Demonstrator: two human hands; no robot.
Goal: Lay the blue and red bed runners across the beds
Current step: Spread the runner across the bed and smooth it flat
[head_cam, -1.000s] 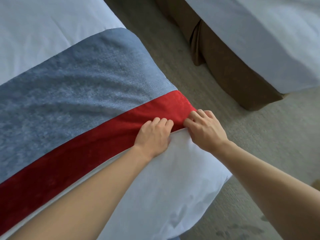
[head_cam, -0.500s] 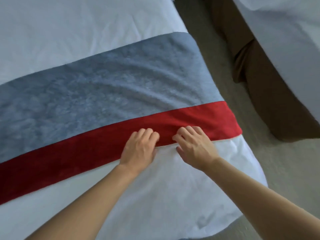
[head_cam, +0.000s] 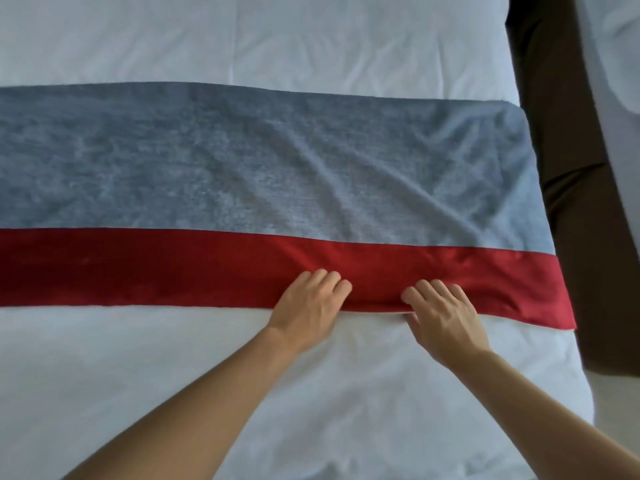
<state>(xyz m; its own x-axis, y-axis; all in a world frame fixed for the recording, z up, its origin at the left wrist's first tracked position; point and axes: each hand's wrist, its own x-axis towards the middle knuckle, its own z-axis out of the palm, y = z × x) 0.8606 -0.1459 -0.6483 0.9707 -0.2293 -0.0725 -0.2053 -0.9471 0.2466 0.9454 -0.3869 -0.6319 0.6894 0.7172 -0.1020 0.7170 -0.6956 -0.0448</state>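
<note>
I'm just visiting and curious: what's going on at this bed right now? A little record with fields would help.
bed: white sheet, seen from above
runner: blue band with red band along its near side, laid across the bed
creases: blue band rumpled toward the right end
left hand: fingers curled on the red band's near edge
right hand: grips the same edge, thumb tucked under
beside the bed: brown skirt of a second bed
</note>
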